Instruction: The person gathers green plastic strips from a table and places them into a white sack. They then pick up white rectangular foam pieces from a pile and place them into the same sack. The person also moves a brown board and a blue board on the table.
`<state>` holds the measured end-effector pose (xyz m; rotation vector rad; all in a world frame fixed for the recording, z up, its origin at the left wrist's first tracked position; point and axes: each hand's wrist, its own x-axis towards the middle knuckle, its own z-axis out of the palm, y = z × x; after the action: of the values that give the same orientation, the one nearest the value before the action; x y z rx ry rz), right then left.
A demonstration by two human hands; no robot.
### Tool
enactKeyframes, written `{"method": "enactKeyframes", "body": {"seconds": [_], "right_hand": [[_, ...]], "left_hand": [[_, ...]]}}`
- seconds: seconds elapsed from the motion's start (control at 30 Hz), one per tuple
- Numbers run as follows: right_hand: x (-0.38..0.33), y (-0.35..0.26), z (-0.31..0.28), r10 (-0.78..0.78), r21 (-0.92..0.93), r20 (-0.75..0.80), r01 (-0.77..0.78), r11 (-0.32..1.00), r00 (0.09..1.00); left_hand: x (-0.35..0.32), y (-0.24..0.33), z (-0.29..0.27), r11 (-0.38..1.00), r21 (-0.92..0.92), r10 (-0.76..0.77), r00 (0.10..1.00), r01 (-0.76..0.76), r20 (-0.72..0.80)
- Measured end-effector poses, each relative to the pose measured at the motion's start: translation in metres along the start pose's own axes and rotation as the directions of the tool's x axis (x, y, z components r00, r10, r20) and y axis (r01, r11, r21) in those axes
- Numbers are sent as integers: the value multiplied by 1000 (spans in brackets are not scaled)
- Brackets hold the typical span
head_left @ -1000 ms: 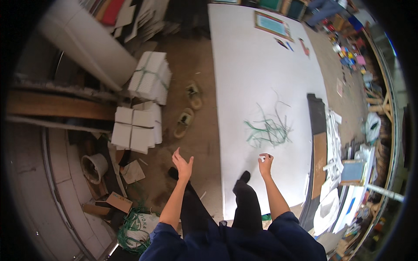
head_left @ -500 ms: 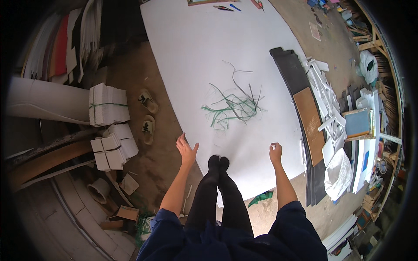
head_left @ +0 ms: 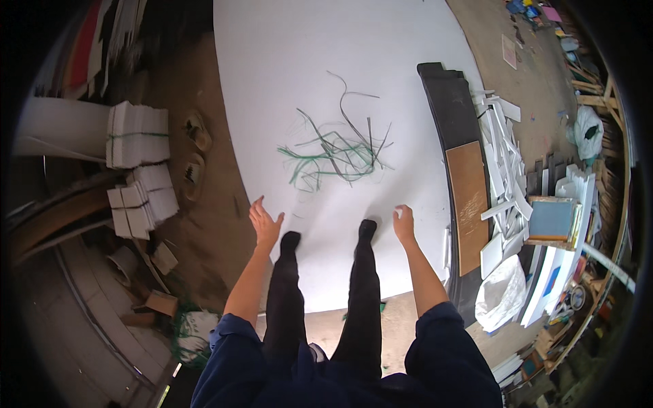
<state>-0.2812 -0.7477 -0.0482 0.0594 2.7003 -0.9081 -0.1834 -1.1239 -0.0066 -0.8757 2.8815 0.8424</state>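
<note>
A tangled heap of green and dark plastic strapping strips [head_left: 333,158] lies on a large white sheet [head_left: 326,41] in front of me. My left hand [head_left: 266,223] hovers over the sheet's left edge, its fingers spread and holding nothing. Loosely bent, the fingers of my right hand [head_left: 403,222] stand a little apart from the thumb. I see nothing in that hand. Both hands are clear of the strips. My feet in black socks are set apart on the sheet, between the hands and nearer to me than the heap.
Dark foam strips [head_left: 442,95] and a brown board [head_left: 466,204] lie along the sheet's right side, beside white offcuts [head_left: 500,156] and a white sack [head_left: 502,292]. At the left are bundled white blocks [head_left: 139,136], a pair of shoes [head_left: 193,175] and a large white roll [head_left: 64,129].
My feet have parted, the left one stepping left. My view has shifted, and the tools at the sheet's far end have left it. The right hand's fingers have loosened; the strapping heap keeps its shape.
</note>
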Motion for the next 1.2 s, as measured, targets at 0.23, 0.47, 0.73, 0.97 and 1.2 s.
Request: {"method": "enactKeyframes", "body": {"seconds": [0.23, 0.47, 0.73, 0.97, 1.2], "right_hand": [[76, 35, 12, -53, -18, 186, 58, 998, 981], [154, 104, 118, -204, -16, 126, 208, 978, 971], [239, 130, 220, -342, -229, -97, 313, 922, 935], [206, 85, 268, -592, -153, 143, 609, 778, 793], [191, 52, 296, -655, 11, 131, 660, 752, 744]], "left_hand": [[-46, 4, 115, 968, -20, -252, 966, 251, -57], [-35, -15, 242, 725, -108, -676, 733, 680, 80], [16, -114, 340, 717, -96, -697, 705, 691, -130], [77, -48, 383, 961, -136, -259, 957, 241, -131], [110, 1, 380, 752, -658, 52, 999, -46, -10]]}}
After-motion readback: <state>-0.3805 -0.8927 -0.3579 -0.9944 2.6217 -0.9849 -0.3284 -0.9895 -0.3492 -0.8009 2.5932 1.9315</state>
